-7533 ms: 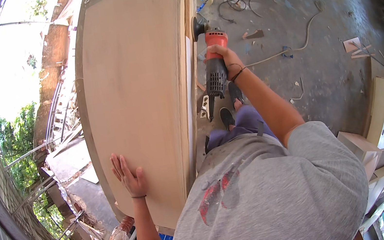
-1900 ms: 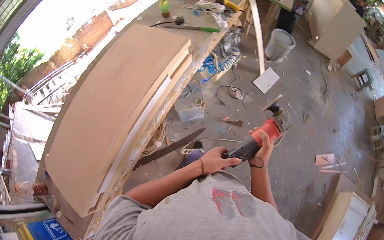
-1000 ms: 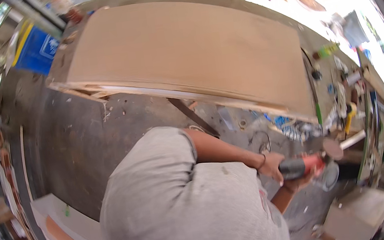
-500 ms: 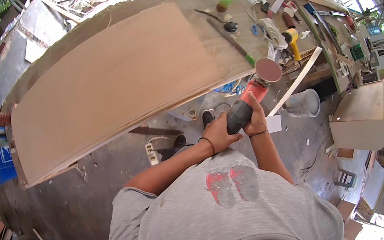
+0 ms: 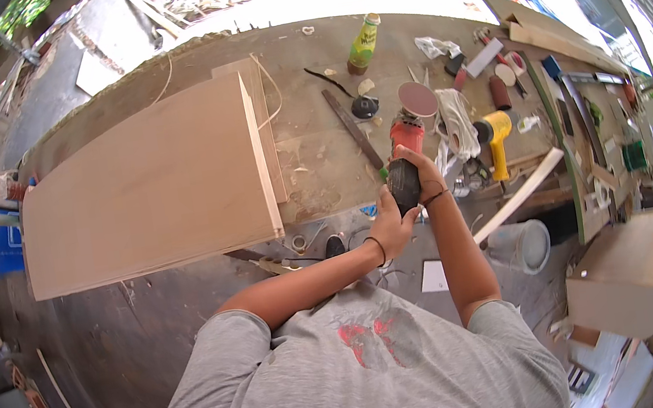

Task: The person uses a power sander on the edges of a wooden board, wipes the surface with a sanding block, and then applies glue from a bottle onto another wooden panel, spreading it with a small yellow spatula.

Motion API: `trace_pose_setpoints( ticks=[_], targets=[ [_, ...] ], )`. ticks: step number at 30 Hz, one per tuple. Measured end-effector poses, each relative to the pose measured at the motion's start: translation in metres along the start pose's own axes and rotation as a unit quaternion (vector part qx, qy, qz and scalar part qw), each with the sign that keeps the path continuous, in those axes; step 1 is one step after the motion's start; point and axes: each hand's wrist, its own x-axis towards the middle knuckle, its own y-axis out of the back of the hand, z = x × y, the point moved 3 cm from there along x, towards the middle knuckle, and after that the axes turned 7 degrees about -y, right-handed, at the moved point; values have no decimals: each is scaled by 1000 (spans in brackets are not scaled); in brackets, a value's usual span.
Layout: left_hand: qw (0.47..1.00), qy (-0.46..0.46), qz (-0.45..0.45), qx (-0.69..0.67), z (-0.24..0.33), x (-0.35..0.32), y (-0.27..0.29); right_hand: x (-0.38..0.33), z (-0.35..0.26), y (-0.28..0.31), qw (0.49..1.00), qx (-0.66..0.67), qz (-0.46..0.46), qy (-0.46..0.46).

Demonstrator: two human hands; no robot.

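A red and black angle grinder (image 5: 407, 138) points away from me, its round brown sanding disc (image 5: 418, 99) tilted up at the far end. My left hand (image 5: 391, 227) is closed around the rear of its black body. Further forward, my right hand (image 5: 424, 176) grips the same body from the right side. The disc hangs over the workbench (image 5: 311, 152), apart from the things lying there. Left of the grinder, a large brown wooden panel (image 5: 148, 179) lies on the bench, its pale edge facing right. A dark bar with a green end (image 5: 351, 127) lies closest to the disc's left.
Behind the disc stand a green-labelled bottle (image 5: 364, 44) and a black round object (image 5: 365, 107). To the right lie a white cloth bundle (image 5: 455, 123) and a yellow heat-gun-like tool (image 5: 497, 142). A pale strip (image 5: 521, 193) sticks out above a bucket (image 5: 520, 246).
The grinder and both hands have moved forward and slightly left, over the bench. My view has shifted, so the panel now appears further left and its right edge shows.
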Motion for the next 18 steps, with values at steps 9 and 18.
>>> trace_pose_setpoints(
  ticks=[9,18],
  targets=[
    [999,20,37,-20,-2,92,-12,117,-50,34,992,-46,-76,-89],
    [905,310,-41,-288,-47,-107,133,160,-63,44,985,-106,-104,-88]
  ],
)
